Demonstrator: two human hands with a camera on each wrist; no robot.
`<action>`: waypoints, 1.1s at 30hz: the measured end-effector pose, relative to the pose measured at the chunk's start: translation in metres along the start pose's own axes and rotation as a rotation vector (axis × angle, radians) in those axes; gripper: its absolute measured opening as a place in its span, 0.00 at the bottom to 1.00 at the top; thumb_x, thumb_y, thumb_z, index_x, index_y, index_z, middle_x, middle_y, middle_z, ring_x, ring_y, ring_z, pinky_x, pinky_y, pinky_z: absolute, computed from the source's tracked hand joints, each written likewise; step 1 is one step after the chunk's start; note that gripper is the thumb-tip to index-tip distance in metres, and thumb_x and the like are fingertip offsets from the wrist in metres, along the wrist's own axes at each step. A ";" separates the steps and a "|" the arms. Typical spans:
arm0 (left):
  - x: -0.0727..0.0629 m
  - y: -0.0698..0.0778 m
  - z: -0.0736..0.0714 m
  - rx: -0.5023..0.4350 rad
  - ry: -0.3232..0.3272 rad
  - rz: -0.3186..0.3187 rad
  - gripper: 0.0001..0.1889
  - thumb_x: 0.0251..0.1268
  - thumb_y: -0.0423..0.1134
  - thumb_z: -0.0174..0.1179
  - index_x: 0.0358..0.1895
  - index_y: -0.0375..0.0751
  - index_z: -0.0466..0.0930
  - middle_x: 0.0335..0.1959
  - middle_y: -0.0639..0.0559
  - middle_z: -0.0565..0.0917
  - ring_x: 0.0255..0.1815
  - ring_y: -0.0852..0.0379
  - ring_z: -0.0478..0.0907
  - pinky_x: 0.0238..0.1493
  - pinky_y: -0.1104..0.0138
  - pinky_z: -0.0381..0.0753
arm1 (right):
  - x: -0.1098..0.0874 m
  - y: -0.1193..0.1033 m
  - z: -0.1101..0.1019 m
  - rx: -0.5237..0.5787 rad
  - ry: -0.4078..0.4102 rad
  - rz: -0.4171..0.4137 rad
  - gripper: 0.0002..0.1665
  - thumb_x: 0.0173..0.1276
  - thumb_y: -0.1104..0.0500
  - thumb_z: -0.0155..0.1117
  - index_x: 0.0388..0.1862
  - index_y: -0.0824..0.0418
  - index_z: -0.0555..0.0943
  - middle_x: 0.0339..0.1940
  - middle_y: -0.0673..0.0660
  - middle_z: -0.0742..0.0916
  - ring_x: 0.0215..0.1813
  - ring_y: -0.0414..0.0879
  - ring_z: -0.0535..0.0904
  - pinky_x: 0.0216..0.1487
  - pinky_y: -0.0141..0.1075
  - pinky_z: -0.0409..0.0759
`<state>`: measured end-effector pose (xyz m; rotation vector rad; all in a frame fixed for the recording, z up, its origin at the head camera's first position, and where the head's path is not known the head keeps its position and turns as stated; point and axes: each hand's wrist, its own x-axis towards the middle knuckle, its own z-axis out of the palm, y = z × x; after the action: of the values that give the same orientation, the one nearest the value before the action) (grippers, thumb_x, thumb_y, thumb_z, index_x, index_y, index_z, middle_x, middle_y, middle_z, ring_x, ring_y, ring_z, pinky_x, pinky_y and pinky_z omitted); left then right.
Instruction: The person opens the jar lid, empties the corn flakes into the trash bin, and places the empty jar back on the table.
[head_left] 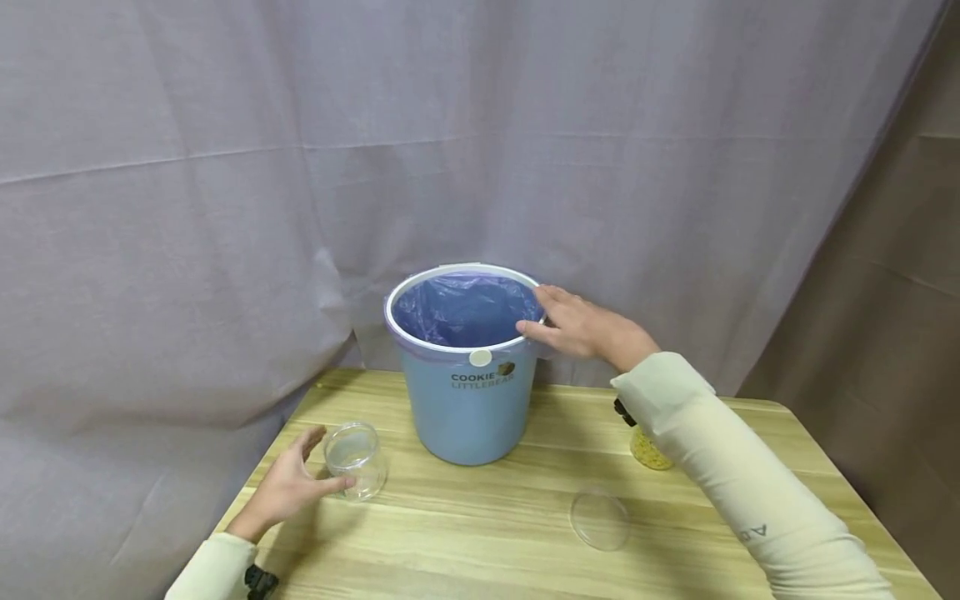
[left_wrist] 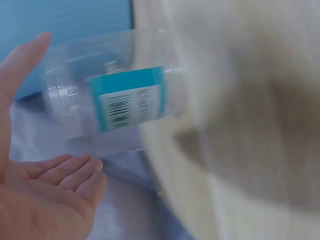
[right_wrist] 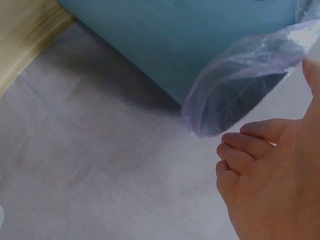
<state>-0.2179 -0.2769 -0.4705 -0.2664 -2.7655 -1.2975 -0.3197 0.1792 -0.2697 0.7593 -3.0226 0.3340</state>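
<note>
On the left part of the table stands a clear jar (head_left: 367, 471), uncapped as far as I can see, with a blue-and-white barcode label (left_wrist: 127, 100) on its side. My left hand (head_left: 285, 487) is spread beside it, thumb in front and fingers behind; in the left wrist view the fingers look uncurled and do not grip it. A light blue bin (head_left: 471, 412) lined with a thin purple plastic bag (right_wrist: 220, 85) stands at the back. Beside its white rim, on the right, is my right hand (head_left: 581, 325), fingers extended and holding nothing; whether it touches the rim I cannot tell.
A clear round lid (head_left: 600, 521) lies on the wooden table (head_left: 465, 533), right of the middle. Behind it, a container of small yellow pieces (head_left: 648, 452) is partly hidden by the right sleeve. A grey curtain (head_left: 480, 192) hangs behind the bin.
</note>
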 end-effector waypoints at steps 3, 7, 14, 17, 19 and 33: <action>-0.001 0.013 -0.009 0.069 0.068 0.064 0.59 0.53 0.52 0.82 0.79 0.24 0.55 0.79 0.22 0.64 0.79 0.21 0.61 0.75 0.32 0.64 | -0.010 0.005 -0.006 0.012 0.005 0.011 0.55 0.82 0.31 0.43 0.87 0.68 0.45 0.88 0.70 0.53 0.89 0.66 0.48 0.87 0.60 0.49; 0.001 0.035 -0.013 0.123 0.164 0.164 0.52 0.53 0.50 0.82 0.76 0.28 0.64 0.74 0.26 0.73 0.75 0.24 0.70 0.71 0.33 0.72 | -0.027 0.012 -0.013 0.014 -0.002 0.054 0.56 0.82 0.29 0.41 0.87 0.68 0.44 0.89 0.70 0.52 0.89 0.66 0.47 0.87 0.60 0.48; 0.004 0.078 0.010 0.029 0.106 0.302 0.43 0.53 0.39 0.81 0.72 0.29 0.71 0.71 0.33 0.79 0.74 0.34 0.76 0.73 0.45 0.72 | -0.063 0.028 -0.028 0.003 0.014 0.116 0.58 0.81 0.28 0.44 0.87 0.69 0.44 0.88 0.70 0.51 0.88 0.68 0.47 0.87 0.61 0.48; 0.005 0.093 0.026 0.013 0.072 0.367 0.42 0.52 0.37 0.82 0.70 0.29 0.73 0.69 0.35 0.81 0.71 0.37 0.79 0.72 0.48 0.75 | -0.078 0.037 -0.032 -0.001 0.005 0.145 0.59 0.80 0.28 0.48 0.87 0.69 0.43 0.88 0.71 0.51 0.88 0.69 0.47 0.86 0.63 0.48; 0.006 0.101 0.037 -0.007 0.038 0.408 0.41 0.51 0.36 0.82 0.69 0.28 0.74 0.68 0.34 0.82 0.70 0.37 0.80 0.71 0.48 0.76 | -0.089 0.045 -0.033 -0.003 -0.003 0.161 0.62 0.78 0.28 0.51 0.87 0.70 0.43 0.88 0.73 0.51 0.87 0.70 0.47 0.85 0.65 0.49; 0.018 0.154 0.123 -0.106 -0.248 0.476 0.41 0.56 0.45 0.78 0.72 0.33 0.73 0.70 0.39 0.82 0.72 0.42 0.79 0.73 0.47 0.77 | -0.159 0.109 -0.009 0.041 0.035 0.293 0.65 0.74 0.30 0.62 0.84 0.77 0.49 0.82 0.81 0.59 0.81 0.78 0.56 0.78 0.71 0.59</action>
<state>-0.2058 -0.0833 -0.4301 -1.0825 -2.5730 -1.3485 -0.2304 0.3492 -0.2920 0.3051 -3.1005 0.4072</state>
